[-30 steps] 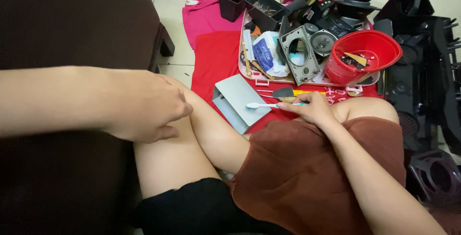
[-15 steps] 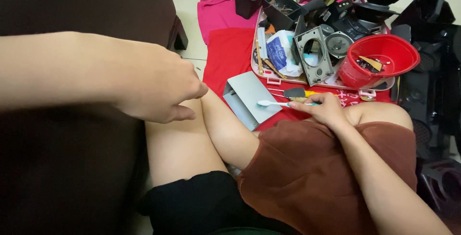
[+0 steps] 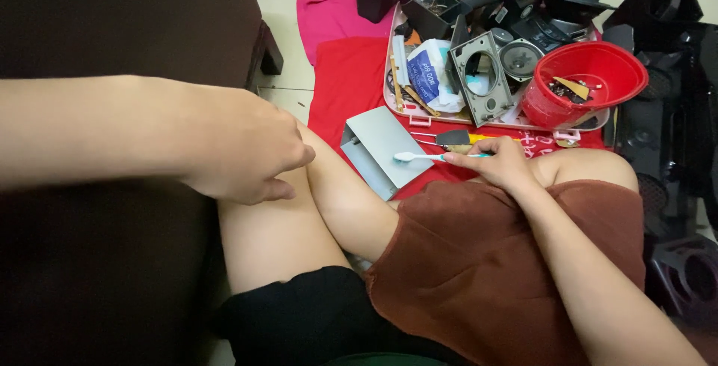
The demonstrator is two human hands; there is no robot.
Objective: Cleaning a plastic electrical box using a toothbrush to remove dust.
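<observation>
The left hand (image 3: 243,149) had drifted a little further right over the half second, across the bare knee and toward the red cloth (image 3: 348,89), its fingers loosely curled and holding nothing. The right hand (image 3: 497,164) had stayed put on the other knee, closed around the handle of a toothbrush (image 3: 426,157) whose bristled head lay over the grey metal plate (image 3: 381,145) on the cloth, so brushing that plate seemed to remain the work in hand.
</observation>
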